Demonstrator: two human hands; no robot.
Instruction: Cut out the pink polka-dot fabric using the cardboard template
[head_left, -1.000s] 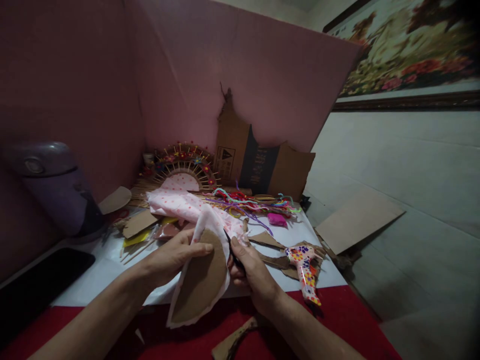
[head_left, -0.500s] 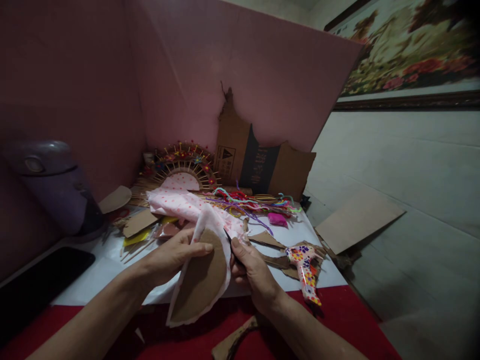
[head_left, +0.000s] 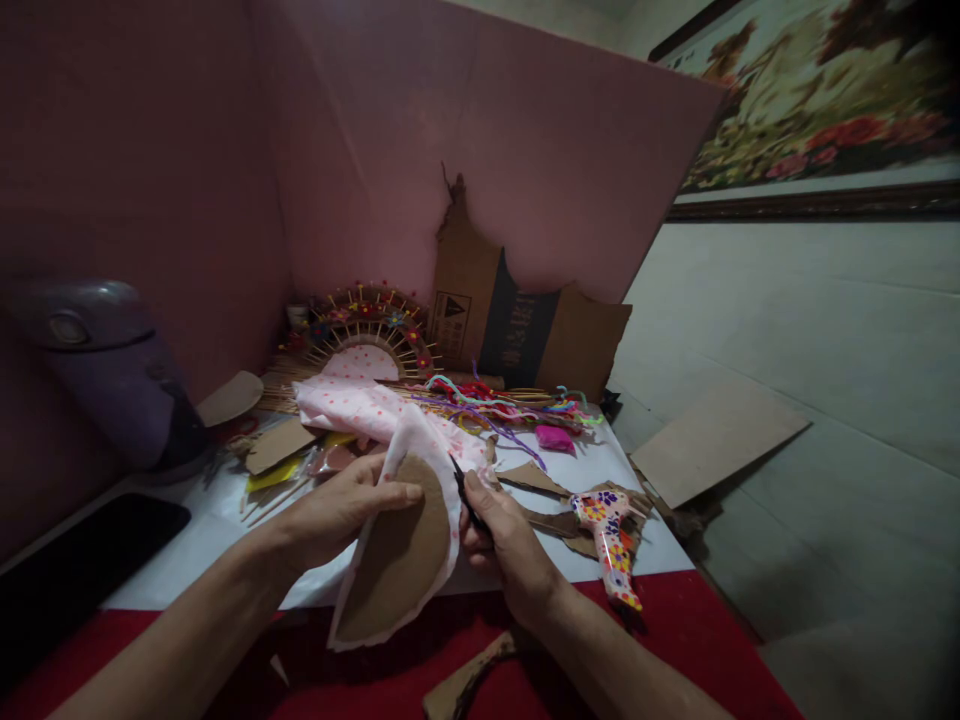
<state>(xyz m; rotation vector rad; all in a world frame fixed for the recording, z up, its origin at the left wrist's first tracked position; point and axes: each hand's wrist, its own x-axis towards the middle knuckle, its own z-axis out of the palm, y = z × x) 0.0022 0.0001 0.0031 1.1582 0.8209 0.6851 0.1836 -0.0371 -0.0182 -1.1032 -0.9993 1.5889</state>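
Observation:
My left hand (head_left: 341, 508) pinches a brown cardboard half-round (head_left: 397, 560) backed with white fabric dotted pink (head_left: 360, 408), thumb on the cardboard's upper edge. The fabric trails back across the white sheet. My right hand (head_left: 501, 545) is closed on black scissors (head_left: 465, 495), whose blades sit at the fabric edge along the cardboard's right curve. Both forearms reach in from the bottom over a red cloth (head_left: 675, 640).
A flower-patterned glue gun (head_left: 611, 545) lies right of my right hand among cardboard scraps (head_left: 536, 482). Coloured yarn (head_left: 502, 405), skewers, a beaded half-wheel craft (head_left: 367, 325) and a torn cardboard box (head_left: 517, 325) stand behind. A purple appliance (head_left: 112, 370) and a dark phone (head_left: 82, 560) are at left.
The cardboard and fabric piece has shifted slightly left and down in my left hand. The scissors have edged up along the curved edge.

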